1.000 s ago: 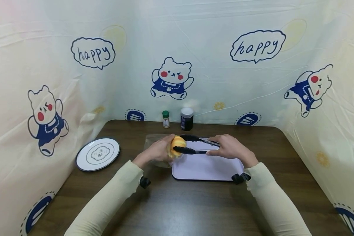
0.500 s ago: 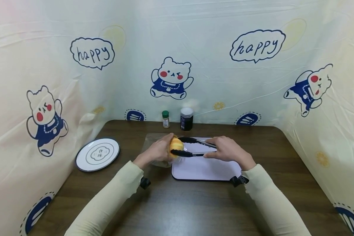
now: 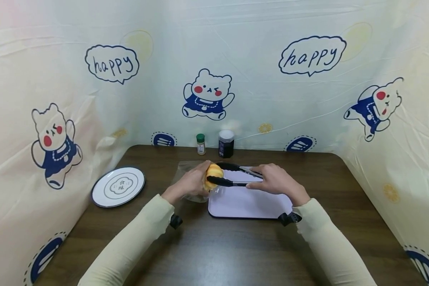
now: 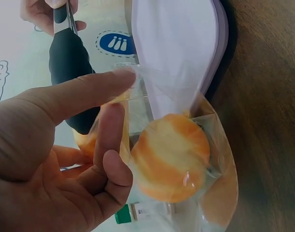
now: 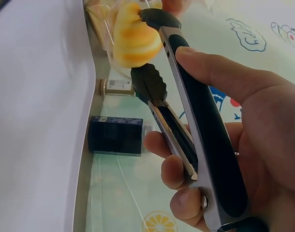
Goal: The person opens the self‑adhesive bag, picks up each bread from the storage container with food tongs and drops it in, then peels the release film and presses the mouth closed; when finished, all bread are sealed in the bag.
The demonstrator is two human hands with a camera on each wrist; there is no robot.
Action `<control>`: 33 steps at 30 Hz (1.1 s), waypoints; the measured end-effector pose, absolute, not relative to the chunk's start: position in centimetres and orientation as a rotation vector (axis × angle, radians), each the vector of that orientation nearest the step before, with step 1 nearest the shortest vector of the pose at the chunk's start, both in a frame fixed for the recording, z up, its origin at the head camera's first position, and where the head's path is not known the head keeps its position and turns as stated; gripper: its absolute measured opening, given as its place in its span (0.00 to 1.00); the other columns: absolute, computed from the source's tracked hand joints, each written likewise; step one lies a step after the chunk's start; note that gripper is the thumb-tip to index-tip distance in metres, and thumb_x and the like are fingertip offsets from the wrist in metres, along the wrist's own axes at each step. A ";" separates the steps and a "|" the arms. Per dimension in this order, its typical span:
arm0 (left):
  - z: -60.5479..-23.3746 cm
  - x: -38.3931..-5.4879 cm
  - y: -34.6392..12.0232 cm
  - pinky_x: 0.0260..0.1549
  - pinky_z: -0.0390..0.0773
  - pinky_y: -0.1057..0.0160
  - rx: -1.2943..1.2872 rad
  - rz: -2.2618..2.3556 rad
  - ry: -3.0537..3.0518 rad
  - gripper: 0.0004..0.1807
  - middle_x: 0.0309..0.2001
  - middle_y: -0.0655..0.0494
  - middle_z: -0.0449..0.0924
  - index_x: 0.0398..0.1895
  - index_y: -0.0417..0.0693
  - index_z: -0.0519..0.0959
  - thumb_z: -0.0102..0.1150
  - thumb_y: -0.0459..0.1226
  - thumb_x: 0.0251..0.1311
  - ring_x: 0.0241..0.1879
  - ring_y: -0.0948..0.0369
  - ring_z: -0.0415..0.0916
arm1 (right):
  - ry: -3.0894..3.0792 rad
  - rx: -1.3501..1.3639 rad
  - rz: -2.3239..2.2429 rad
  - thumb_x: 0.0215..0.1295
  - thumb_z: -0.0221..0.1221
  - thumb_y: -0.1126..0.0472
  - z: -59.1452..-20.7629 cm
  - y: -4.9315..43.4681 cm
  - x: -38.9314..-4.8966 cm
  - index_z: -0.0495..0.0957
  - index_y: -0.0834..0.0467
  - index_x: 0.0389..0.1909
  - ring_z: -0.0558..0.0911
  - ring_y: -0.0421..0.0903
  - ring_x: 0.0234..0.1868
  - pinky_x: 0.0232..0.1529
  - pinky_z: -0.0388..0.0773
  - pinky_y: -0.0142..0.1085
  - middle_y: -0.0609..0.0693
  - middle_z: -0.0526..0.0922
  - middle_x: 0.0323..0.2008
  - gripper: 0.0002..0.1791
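My left hand (image 3: 193, 180) grips the opened mouth of a clear plastic bag (image 3: 181, 171), thumb and fingers at its edge in the left wrist view. One round yellow-orange bread bun (image 4: 171, 157) lies inside the bag. A second bun (image 5: 135, 36) sits by the bag's mouth, between the black scalloped tips of the tongs (image 5: 203, 121); whether it is in the bag is hard to tell. My right hand (image 3: 277, 178) holds the tongs by their handles, thumb on one arm and fingers on the other. Below the tongs lies a pale lilac tray (image 3: 250, 204).
A white plate (image 3: 103, 190) with a dark rim stands at the left of the brown table (image 3: 214, 250). At the back are a small green-capped bottle (image 3: 201, 145) and a dark jar (image 3: 226, 145) with a white lid. A printed cloth (image 3: 257, 95) encloses the table.
The tongs and bun shifted slightly left and toward me, then a little back up. The right hand moved along with them. My left hand stays nearly where it was, holding the bag.
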State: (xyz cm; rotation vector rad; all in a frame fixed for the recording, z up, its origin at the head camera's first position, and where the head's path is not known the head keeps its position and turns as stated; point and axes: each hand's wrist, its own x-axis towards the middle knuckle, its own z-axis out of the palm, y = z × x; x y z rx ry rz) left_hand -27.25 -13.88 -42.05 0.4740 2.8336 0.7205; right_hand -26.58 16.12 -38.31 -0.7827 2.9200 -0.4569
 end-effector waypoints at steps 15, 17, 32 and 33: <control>-42.2 -27.3 -13.9 0.74 0.60 0.44 0.447 0.786 2.820 0.62 0.81 0.50 0.48 0.80 0.48 0.47 0.78 0.33 0.44 0.75 0.46 0.58 | 2.991 -0.803 -0.378 0.59 0.66 0.36 -38.2 15.8 -26.2 0.76 0.55 0.65 0.82 0.57 0.57 0.52 0.81 0.54 0.58 0.82 0.60 0.38; -42.1 -27.4 -13.9 0.74 0.60 0.45 0.456 0.777 2.832 0.63 0.81 0.49 0.48 0.80 0.47 0.47 0.79 0.34 0.44 0.75 0.46 0.58 | 3.000 -0.820 -0.346 0.58 0.66 0.36 -38.3 15.7 -26.1 0.77 0.54 0.65 0.83 0.56 0.54 0.49 0.82 0.52 0.57 0.82 0.59 0.38; -42.1 -27.4 -14.0 0.73 0.62 0.43 0.453 0.779 2.867 0.63 0.80 0.47 0.50 0.80 0.47 0.48 0.80 0.36 0.43 0.73 0.46 0.61 | 3.048 -0.834 -0.292 0.58 0.66 0.35 -38.5 15.1 -26.2 0.77 0.52 0.64 0.84 0.55 0.52 0.43 0.84 0.50 0.55 0.83 0.57 0.37; -42.0 -27.4 -14.0 0.72 0.62 0.42 0.454 0.780 2.865 0.63 0.80 0.47 0.50 0.80 0.47 0.47 0.79 0.36 0.43 0.73 0.45 0.61 | 3.053 -0.832 -0.291 0.58 0.66 0.35 -38.5 15.1 -26.2 0.77 0.52 0.64 0.84 0.55 0.52 0.43 0.84 0.50 0.55 0.83 0.57 0.37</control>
